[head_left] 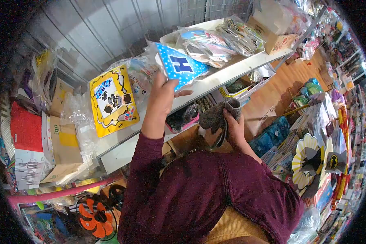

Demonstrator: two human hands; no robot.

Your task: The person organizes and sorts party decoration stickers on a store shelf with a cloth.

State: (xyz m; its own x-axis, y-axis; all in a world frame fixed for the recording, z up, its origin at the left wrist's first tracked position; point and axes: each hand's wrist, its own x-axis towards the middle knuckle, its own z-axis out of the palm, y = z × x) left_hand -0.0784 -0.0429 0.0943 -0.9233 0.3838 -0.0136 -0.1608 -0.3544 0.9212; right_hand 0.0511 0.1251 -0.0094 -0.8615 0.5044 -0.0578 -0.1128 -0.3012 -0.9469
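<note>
My left hand [163,95] is closed on the lower left edge of a blue pennant banner [183,65] with white dots and a dark letter H, in clear plastic. The pennant is tilted over the white shelf [227,73]. In my right hand [236,129] is a bunched grey cloth [217,116], held off the shelf's front edge, partly hanging down. A yellow Batman birthday sign [114,101] lies on the shelf, left of my left hand. Beside it are clear plastic packets [140,75] with printed pieces, partly behind my left hand.
A white tray [254,52] of plastic-wrapped packets [209,42] stands on the shelf, near a cardboard box [280,42]. Below the shelf is a pink-rimmed basket [185,124]. An orange-bladed fan [95,218] stands lower left. Stacked paper goods [293,142] crowd the right side.
</note>
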